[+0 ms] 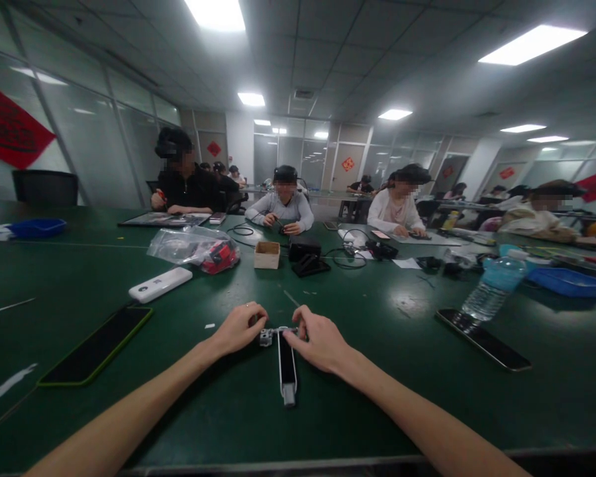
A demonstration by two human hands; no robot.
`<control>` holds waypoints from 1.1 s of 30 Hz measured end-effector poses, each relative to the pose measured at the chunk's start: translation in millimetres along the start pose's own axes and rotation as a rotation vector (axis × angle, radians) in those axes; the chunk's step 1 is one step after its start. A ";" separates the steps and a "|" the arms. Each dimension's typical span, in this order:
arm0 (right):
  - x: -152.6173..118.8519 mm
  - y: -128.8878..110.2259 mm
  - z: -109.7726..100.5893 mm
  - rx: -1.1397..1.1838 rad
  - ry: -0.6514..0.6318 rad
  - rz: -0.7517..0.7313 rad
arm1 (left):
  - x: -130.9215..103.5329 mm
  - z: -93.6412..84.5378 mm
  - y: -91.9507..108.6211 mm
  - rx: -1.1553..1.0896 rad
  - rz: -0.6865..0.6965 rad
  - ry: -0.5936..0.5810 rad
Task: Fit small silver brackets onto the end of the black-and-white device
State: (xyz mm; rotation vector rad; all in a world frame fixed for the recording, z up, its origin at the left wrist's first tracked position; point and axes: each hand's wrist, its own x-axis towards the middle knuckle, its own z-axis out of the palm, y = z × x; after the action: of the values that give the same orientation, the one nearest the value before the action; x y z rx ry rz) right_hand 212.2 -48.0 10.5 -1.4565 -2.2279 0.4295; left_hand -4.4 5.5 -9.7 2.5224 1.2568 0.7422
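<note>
A slim black device with white edges (287, 364) lies on the green table, its grey plug-like end toward me. A small grey metal part (266, 337) sits at its far left end, with a thin bar running across the top. My left hand (239, 329) is closed, fingers curled and fingertips at the metal part. My right hand (320, 338) is closed at the far end of the device, its thumb against the black face. What its curled fingertips touch behind the bar is partly hidden.
Left of my hands lie a green-edged phone (97, 348) and a white device (160, 285). To the right, a water bottle (494, 285) stands by another phone (484, 339). Ahead are a small box (267, 256) and a plastic bag (189, 248). Several people work across the table.
</note>
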 end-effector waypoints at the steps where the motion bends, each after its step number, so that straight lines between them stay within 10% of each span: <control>1: -2.1 -8.4 3.1 -0.046 -0.044 0.023 | 0.2 1.3 -2.5 0.001 0.001 0.010; 8: 6.2 -32.8 23.1 -0.303 -0.147 0.054 | 0.3 4.4 -15.6 0.012 0.019 0.047; 17: 21.3 -12.6 -12.0 -0.202 -0.166 0.130 | -0.6 4.9 -19.1 -0.005 0.043 0.087; 26: 38.7 148.9 -91.7 -0.492 0.148 0.510 | -2.7 13.1 -18.2 -0.001 0.058 -0.003; 33: 24.1 271.5 -131.6 -0.570 0.154 0.715 | -0.3 10.2 -11.7 0.017 0.052 -0.042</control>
State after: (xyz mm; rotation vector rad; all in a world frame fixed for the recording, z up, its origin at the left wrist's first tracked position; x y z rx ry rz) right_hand 484.2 84.1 -3.6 -2.4882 -1.7129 -0.1376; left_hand -7.1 12.6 -23.2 2.5789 1.1928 0.6886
